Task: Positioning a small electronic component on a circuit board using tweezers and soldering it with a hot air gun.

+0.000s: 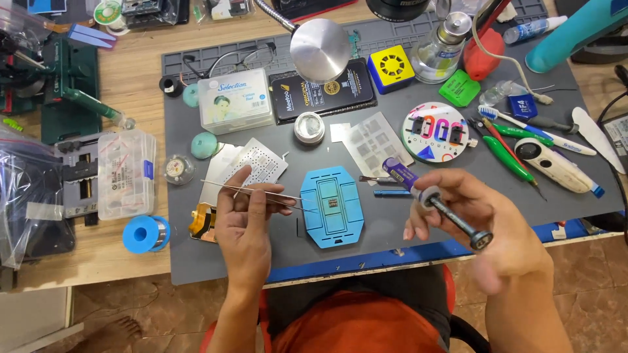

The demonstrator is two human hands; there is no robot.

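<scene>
Head view: a seated person works at a grey mat (392, 229) on a wooden bench (140, 72). At centre frame the left hand (245, 225) pinches thin metal tweezers (261, 193), grip clamped on them; their long axis runs nearly level, tips pointing right onto the blue holder (331, 206) and the small chip in its middle. At right of centre the right hand (481, 219) is closed on a purple-handled soldering iron (435, 199), slanting from upper left to lower right.
</scene>
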